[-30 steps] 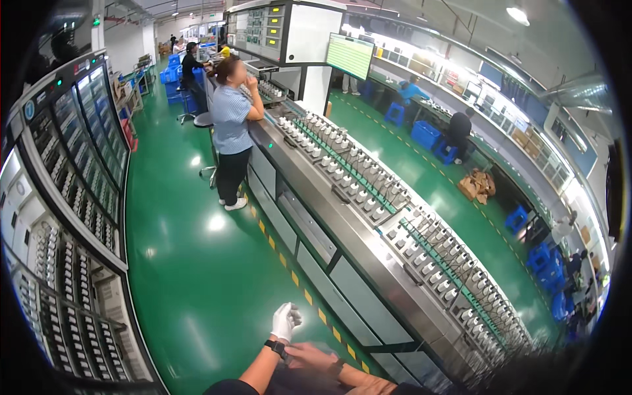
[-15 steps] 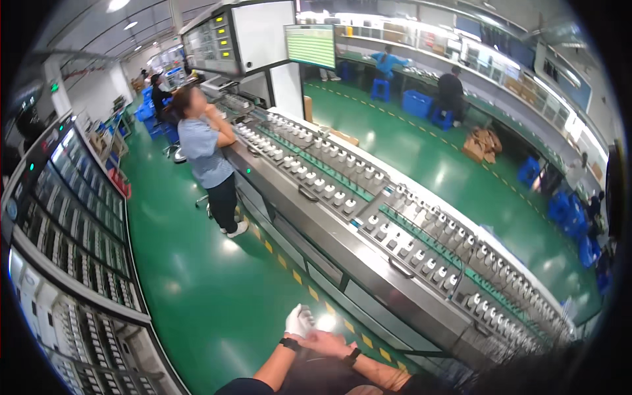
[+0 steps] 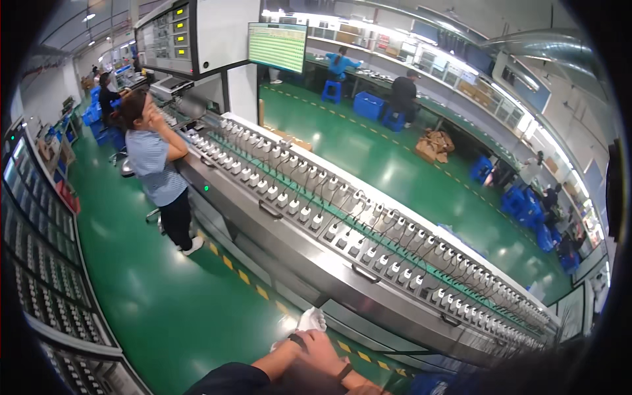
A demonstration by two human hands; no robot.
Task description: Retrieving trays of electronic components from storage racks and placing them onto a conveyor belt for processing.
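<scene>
My left hand (image 3: pixel 312 320) wears a white glove and is held out low in front of me, above the machine's side and the floor edge. Its fingers are loosely curled, and no object shows in them. A black band (image 3: pixel 298 342) sits on that wrist. My bare right hand (image 3: pixel 322 351) lies across the left wrist at the base of the glove, closed around it; its fingertips are partly hidden. Another dark band (image 3: pixel 344 370) circles my right wrist. A small white edge (image 3: pixel 275 344) shows beside the left wrist.
A long metal bench (image 3: pixel 316 263) carries rows of white plugs (image 3: pixel 283 199) with black cables. A person in a striped shirt (image 3: pixel 155 161) leans on its far end. Racks (image 3: pixel 49 257) stand at left; a monitor (image 3: pixel 278 47) hangs behind. Yellow dashes (image 3: pixel 243 277) mark the floor.
My view has swung right, so the bench and the person sit further left. My right hand has slid from beside the gloved palm back onto the left wrist.
</scene>
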